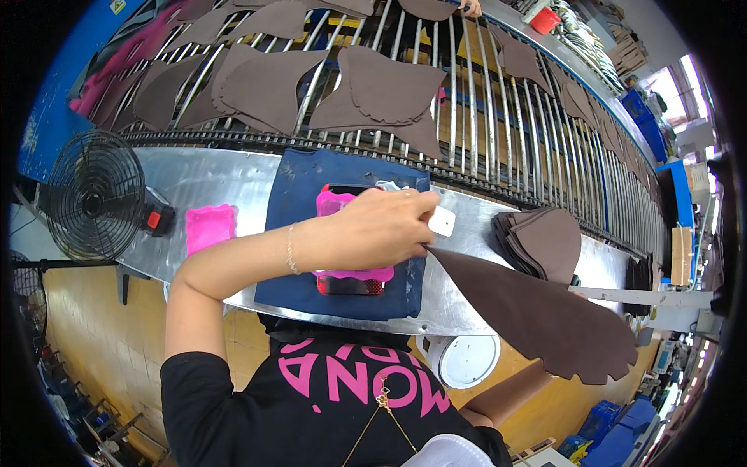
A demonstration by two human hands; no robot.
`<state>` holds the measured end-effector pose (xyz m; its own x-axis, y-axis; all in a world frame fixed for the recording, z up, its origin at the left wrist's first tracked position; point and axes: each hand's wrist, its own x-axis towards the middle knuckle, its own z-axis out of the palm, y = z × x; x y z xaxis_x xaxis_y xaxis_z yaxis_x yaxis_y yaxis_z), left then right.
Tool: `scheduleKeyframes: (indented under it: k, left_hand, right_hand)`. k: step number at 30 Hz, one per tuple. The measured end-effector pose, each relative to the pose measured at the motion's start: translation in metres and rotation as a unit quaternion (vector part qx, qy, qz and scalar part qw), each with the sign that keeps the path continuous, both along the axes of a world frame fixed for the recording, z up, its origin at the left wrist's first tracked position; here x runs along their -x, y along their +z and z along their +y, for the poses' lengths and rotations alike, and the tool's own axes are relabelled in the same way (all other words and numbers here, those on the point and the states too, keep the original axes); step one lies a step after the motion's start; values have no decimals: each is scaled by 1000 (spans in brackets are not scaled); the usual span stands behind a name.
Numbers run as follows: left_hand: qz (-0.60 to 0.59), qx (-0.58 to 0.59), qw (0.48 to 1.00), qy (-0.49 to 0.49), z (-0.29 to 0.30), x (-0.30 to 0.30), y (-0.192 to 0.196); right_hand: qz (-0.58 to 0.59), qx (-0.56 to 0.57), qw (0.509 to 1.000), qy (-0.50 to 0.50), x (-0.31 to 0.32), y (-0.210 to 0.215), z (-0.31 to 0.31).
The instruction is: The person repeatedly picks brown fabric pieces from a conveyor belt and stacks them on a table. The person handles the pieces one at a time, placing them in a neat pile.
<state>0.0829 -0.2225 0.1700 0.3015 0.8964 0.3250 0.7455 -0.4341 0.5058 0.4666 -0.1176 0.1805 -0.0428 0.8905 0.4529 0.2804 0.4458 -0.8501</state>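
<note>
Far left, a blue panel [54, 109] with a small yellow sign [117, 6] at its top. Next, black fan [95, 194] and pink sponge [209, 226] on the metal bench [210, 183]. Centre, left hand [381, 228] curled over a pink tray [336, 204] on a navy cloth [303, 233], fingers pinching a brown leather piece [537, 311] by its tip. Right hand hidden; grip impossible to tell. Further right, stacked brown pieces [545, 241], roller conveyor [498, 117] behind, yellow floor [93, 311] below.
</note>
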Motion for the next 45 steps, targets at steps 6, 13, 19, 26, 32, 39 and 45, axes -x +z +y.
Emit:
scheduleKeyframes:
  k: [6,13,19,26,32,39,45]
  left_hand:
    - [-234,-38,967,-93,67,-15,67]
    - [-365,114,919,100,119,38,63]
    - [-613,149,758,164,144,125,-50]
    - [-701,136,657,243,156,154,-150]
    - [-702,122,649,267,173,153,-179]
    - [-651,121,662,350,162,163,-189]
    - [-498,122,754,411,112,171,-133]
  right_hand:
    - [-105,129,982,88,-15,31,24]
    - [-99,61,993,-29,20,34,61]
    - [-381,146,887,-217,-115,-84,105]
    - [-470,225,798,-303,-110,-131,105]
    - [-494,230,788,-285,-122,-131,113]
    - [-450,54,877,-158,-118,-141,142]
    - [-476,-40,857,-195,-61,-107,125]
